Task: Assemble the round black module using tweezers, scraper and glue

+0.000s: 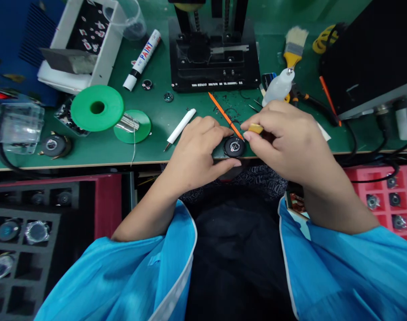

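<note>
At the front edge of the green bench, a round black watch body (234, 146) lies with its sensor side facing up. My left hand (203, 149) grips it, index finger on the far side and thumb on the near side. My right hand (283, 138) is closed in a pinch just right of it, holding a small tool with a yellowish handle end (255, 128); its working end is hidden by the fingers. An orange stick (223, 112) lies slanting, its near tip beside the watch body. Left of my left hand lies a white pen-like tool (181, 128) with a thin dark tip.
A black fixture (215, 58) stands at the back. Solder wire on a green spool (97, 108), a paint marker (142, 59) and another black watch body (55, 145) are on the left. To the right are a brush (294, 47), a white squeeze bottle (279, 87), pliers (312, 100) and a dark box (370, 58).
</note>
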Demonstrator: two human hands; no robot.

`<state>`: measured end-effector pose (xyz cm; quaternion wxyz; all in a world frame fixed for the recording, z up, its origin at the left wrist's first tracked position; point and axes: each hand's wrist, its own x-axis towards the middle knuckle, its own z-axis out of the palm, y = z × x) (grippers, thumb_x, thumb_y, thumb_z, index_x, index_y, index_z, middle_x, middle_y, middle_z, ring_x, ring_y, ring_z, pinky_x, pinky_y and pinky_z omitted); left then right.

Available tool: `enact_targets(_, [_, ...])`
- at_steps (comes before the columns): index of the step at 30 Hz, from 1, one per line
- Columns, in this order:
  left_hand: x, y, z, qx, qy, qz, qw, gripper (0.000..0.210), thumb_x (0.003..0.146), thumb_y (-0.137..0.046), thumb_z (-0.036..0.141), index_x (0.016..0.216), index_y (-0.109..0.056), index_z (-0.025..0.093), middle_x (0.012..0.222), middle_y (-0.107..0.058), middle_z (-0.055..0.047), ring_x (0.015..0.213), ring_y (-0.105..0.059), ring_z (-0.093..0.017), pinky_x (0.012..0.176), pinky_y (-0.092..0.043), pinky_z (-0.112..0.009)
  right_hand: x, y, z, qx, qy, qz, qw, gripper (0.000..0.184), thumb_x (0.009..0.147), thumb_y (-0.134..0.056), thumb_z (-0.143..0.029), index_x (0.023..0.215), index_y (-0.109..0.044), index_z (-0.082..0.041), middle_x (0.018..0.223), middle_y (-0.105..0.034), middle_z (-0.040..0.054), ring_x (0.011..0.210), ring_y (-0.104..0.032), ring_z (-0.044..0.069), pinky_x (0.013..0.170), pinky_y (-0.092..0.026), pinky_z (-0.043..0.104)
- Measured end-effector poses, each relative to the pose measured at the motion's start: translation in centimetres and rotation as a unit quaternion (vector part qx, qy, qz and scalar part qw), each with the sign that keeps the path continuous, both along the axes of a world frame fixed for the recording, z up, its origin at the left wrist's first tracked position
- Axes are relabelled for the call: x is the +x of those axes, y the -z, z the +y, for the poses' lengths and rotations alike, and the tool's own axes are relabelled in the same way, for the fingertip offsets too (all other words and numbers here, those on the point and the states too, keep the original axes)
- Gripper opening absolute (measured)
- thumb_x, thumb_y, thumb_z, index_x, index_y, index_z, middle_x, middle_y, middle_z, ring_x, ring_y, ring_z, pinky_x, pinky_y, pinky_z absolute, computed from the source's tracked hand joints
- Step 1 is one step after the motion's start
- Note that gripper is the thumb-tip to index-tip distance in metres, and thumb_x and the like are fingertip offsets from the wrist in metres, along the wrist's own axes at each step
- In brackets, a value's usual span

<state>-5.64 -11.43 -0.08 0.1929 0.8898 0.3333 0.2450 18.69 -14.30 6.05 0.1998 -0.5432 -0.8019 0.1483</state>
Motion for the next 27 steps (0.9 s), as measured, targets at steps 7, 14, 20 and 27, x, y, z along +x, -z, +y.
enact_targets(7, [0.2, -0.1, -0.1, -0.015, -0.006, 0.005, 1.000, 0.047, 0.097, -0.085, 0.052, 0.131, -0.067, 0.025, 0.119, -0.074, -0.014, 0.111, -0.069, -0.038, 0.094, -0.052, -0.057, -0.1, 1.6, -0.5, -0.035, 0.092, 0.037, 0.994, 0.018, 0.110, -0.062, -0.037, 0.103, -0.076, -0.027, 0.093, -0.079, 0.0071, 0.086, -0.072, 0.028, 0.076, -0.056, 0.043])
enact_targets(14, [0.5, 0.3, -0.4, -0.016, -0.034, -0.006, 0.999, 0.052, 0.092, -0.093, 0.055, 0.126, -0.067, 0.024, 0.118, -0.073, -0.013, 0.112, -0.069, -0.039, 0.097, -0.053, -0.057, -0.8, 2.0, -0.7, -0.026, 0.101, 0.023, 0.994, 0.019, 0.112, -0.060, -0.040, 0.111, -0.075, -0.028, 0.098, -0.075, 0.0081, 0.093, -0.072, 0.031, 0.079, -0.057, 0.045])
enact_targets(20, [0.6, 0.5, -0.5, -0.023, -0.042, -0.008, 0.999, 0.052, 0.092, -0.092, 0.057, 0.126, -0.067, 0.026, 0.120, -0.073, -0.013, 0.115, -0.068, -0.040, 0.099, -0.053, -0.059, -0.8, 1.8, -0.5, -0.020, 0.080, 0.005, 0.997, 0.017, 0.109, -0.061, -0.040, 0.111, -0.075, -0.030, 0.094, -0.074, 0.0070, 0.090, -0.069, 0.030, 0.080, -0.058, 0.046])
enact_targets(27, [0.8, 0.6, -0.5, -0.009, -0.049, -0.003, 0.999, 0.052, 0.090, -0.094, 0.056, 0.121, -0.064, 0.027, 0.117, -0.072, -0.011, 0.113, -0.068, -0.039, 0.097, -0.054, -0.057, -1.1, 1.7, -0.5, 0.004, 0.061, -0.025, 0.998, 0.017, 0.109, -0.058, -0.037, 0.100, -0.069, -0.026, 0.091, -0.070, 0.0068, 0.080, -0.068, 0.027, 0.074, -0.052, 0.042])
